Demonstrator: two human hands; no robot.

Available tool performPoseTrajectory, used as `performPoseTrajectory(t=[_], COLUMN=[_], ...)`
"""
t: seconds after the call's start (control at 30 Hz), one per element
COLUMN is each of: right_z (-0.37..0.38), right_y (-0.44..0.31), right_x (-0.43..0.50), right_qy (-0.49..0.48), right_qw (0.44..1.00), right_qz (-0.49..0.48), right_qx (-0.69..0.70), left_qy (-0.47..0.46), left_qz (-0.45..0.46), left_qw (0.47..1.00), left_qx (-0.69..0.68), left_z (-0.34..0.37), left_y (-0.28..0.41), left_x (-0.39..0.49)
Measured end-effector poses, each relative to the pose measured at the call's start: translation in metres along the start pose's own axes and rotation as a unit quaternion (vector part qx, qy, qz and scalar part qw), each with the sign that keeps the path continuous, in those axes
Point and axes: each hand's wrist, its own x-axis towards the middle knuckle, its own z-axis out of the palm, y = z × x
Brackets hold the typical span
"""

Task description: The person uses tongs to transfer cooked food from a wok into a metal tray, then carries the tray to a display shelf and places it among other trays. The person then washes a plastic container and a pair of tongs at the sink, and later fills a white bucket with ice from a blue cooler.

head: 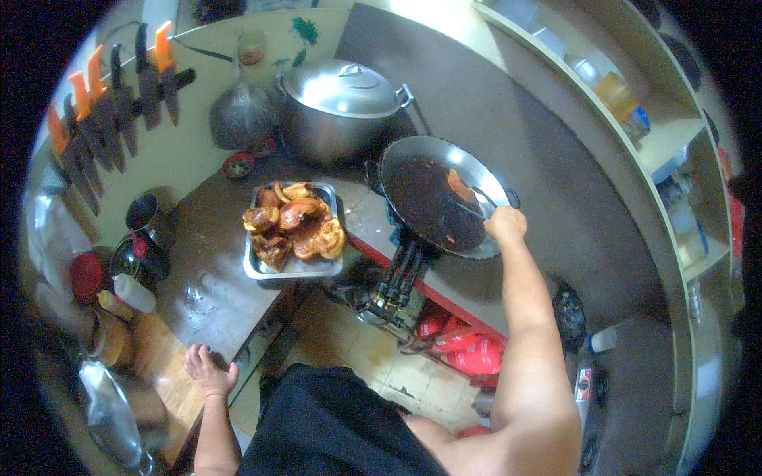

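Observation:
My right hand [507,225] grips the dark handle of a cooking utensil [470,208] over the wok [501,185]. The utensil's working end is hard to make out in the dark brown liquid [417,205]. Beside it in the wok lies an orange-brown piece [459,185], too blurred to name surely. My left hand [209,372] holds nothing, its fingers apart, at the edge of the counter by a wooden board [164,369]. A metal tray [292,275] left of the wok carries several browned chunks of cooked meat [300,214].
Behind the wok stands a large lidded metal pot [342,89]. Burner pipes with black knobs [402,276] jut out below the wok. Several knives [122,107] hang at the left wall. Squeeze bottles [134,291] and a lidded pot [110,416] line the left; shelves [673,146] rise at right.

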Motion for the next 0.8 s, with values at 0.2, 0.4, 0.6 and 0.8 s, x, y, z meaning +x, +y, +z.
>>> performPoseTrajectory(t=[0.2,0.4,0.6,0.8], right_z=[0.034,0.047,0.03,0.02], right_y=[-0.011,-0.014,-0.001,0.02], right_x=[0.051,0.064,0.041,0.022], right_qy=[-0.001,0.054,0.056,0.003], right_qw=[0.999,0.997,0.996,0.984], right_qz=[-0.026,-0.047,-0.05,0.05], right_qx=[-0.019,-0.032,0.038,0.17], left_qy=[0.002,-0.026,-0.017,-0.006], left_qz=[-0.003,-0.037,-0.032,-0.003], left_qw=[1.0,0.999,0.999,1.0], left_qx=[0.015,0.016,0.009,0.016], left_z=[-0.003,-0.009,-0.005,0.0], left_y=[0.004,0.007,0.002,-0.004], left_x=[0.003,0.003,0.0,-0.002])
